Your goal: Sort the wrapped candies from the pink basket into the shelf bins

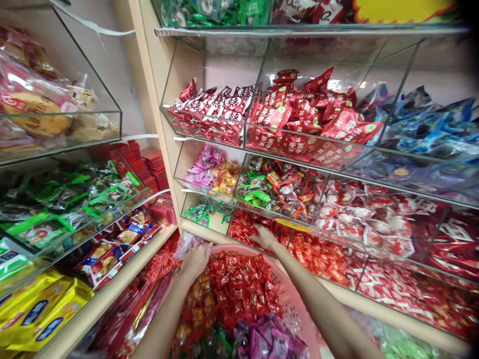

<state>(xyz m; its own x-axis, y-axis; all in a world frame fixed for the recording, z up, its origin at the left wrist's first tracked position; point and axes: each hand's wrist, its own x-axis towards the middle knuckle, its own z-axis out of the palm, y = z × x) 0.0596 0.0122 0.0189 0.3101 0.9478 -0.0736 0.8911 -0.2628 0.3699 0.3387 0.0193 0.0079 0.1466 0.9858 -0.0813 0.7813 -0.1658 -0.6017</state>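
A pink plastic basket (290, 289) stands in front of me, holding red-wrapped candies (239, 281), orange-gold ones (200, 304) and purple-wrapped ones (267, 339). At its far left rim, my left hand (196, 262) is closed over the edge. My right hand (265, 237) reaches past the basket into a low clear bin of small red-wrapped candies (239, 224). Its bent fingers are apart and touch the candies; the fingertips are partly hidden among them. Just above that bin, green and red wrapped sweets (277, 187) fill another compartment.
Clear-fronted shelves rise ahead, with red snack packets (303, 114) and white-and-red packets (219, 104). On the left shelving are green-wrapped packets (67, 194) and yellow packages (52, 314). A wooden shelf edge (374, 306) runs right of the basket. A clear plastic bag (186, 244) lies by my left hand.
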